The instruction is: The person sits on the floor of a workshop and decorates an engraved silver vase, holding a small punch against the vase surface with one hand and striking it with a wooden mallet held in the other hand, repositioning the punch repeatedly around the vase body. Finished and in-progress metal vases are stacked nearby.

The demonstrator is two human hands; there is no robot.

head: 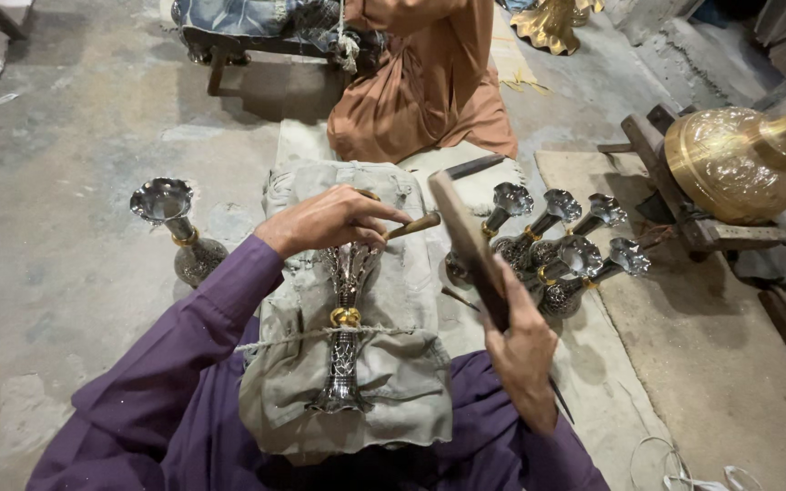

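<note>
Silver vase (346,336), engraved, gold band at mid-stem: lies lengthwise on a grey cloth cushion (393,364), tied down by a thin cord (302,337) across the band.
Left hand (334,218): closed around a wooden-handled chisel (411,225), resting at the flared far end of the vase, tool angled toward the metal.
Right hand (525,359): gripping a flat wooden mallet (468,241), raised just right of the vase, its head near the chisel's butt.
Cluster of similar silver vases (557,245): lying on the floor, right of the cushion.
Single upright vase (175,227): on the floor, left of the cushion.
Large brass vessel (739,164): on a wooden stand, far right of the cushion.
Seated person in orange cloth (429,91): beyond the cushion.
</note>
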